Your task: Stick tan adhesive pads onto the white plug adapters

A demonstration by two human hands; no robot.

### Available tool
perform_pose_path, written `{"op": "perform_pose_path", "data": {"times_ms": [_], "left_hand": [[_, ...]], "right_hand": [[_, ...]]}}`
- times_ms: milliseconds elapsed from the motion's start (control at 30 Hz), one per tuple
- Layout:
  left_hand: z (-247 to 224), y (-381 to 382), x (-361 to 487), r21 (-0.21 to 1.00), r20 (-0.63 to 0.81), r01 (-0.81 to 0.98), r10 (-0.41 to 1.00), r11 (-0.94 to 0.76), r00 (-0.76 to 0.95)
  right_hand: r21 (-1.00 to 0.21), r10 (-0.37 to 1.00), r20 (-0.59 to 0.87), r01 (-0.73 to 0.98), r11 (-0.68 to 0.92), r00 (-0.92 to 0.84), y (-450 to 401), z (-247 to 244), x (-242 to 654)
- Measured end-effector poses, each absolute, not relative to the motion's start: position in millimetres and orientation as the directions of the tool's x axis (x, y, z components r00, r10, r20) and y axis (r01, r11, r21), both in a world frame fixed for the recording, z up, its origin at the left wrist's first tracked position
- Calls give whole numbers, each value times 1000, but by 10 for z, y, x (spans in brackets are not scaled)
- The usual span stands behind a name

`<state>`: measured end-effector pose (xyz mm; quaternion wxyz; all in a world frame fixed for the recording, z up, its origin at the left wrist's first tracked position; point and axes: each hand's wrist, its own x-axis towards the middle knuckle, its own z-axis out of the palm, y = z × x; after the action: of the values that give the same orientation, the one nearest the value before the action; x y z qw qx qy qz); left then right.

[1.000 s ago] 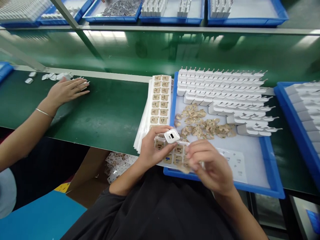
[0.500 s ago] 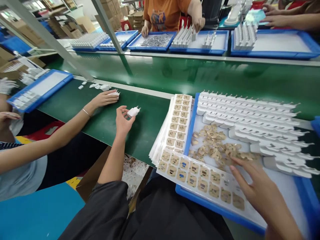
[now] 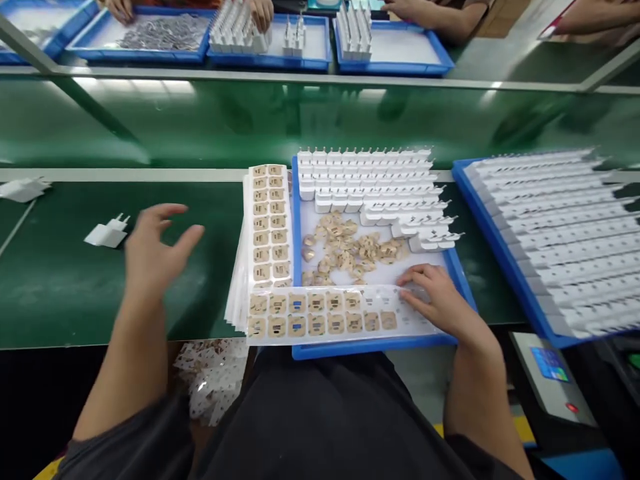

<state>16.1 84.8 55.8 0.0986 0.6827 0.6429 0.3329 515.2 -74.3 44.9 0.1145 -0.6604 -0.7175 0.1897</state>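
Note:
A white plug adapter lies on the green table, its two pins pointing up and to the right. Just right of it my left hand is raised with thumb and fingers spread, holding nothing. My right hand rests at the right end of a sheet of tan stickers, thumb over the sheet and fingers stretched past its upper edge. This sheet lies across the front of a blue-rimmed tray. Inside the tray are loose tan pieces and rows of white adapters.
A stack of sticker sheets stands along the tray's left side. To the right, a second blue tray is full of white adapters. Another white adapter lies far left. Across the belt, co-workers' hands are over trays of parts.
My view has swung right. My left hand has let go of the white plug adapter, which now lies on the table, and its fingers have spread. My right hand stays by the sticker sheet.

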Motion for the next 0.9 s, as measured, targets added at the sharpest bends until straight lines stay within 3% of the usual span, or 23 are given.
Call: {"op": "perform_pose_path", "data": {"times_ms": [67, 133, 233, 367, 500, 600, 700, 900], "left_hand": [[713, 663, 813, 542, 223, 740, 917, -399, 332], [851, 493, 1446, 633, 41, 560, 745, -535, 666], [966, 341, 2179, 708, -138, 432, 489, -559, 861], [957, 359, 2669, 749, -412, 494, 275, -442, 869], [893, 479, 2789, 817, -472, 522, 235, -245, 850], [856, 524, 2781, 861, -482, 504, 209, -66, 851], [819, 531, 2762, 885, -466, 458, 161, 85, 870], [728, 545, 2765, 877, -444, 414, 84, 243, 892]], "right_hand": [[-465, 992, -80, 884, 53, -102, -775, 496, 5110], [-555, 992, -74, 831, 43, -101, -814, 557, 5076], [-665, 999, -30, 747, 13, -43, -872, 645, 5024], [-679, 989, 148, 728, 94, 10, -925, 670, 4926], [-419, 892, 450, 872, 254, -43, -976, 631, 4797], [-289, 836, 504, 869, 400, -217, -1019, 613, 4722], [-345, 834, 466, 808, 478, -294, -1035, 596, 4693], [-486, 847, 458, 722, 493, -270, -1013, 558, 4703]]}}
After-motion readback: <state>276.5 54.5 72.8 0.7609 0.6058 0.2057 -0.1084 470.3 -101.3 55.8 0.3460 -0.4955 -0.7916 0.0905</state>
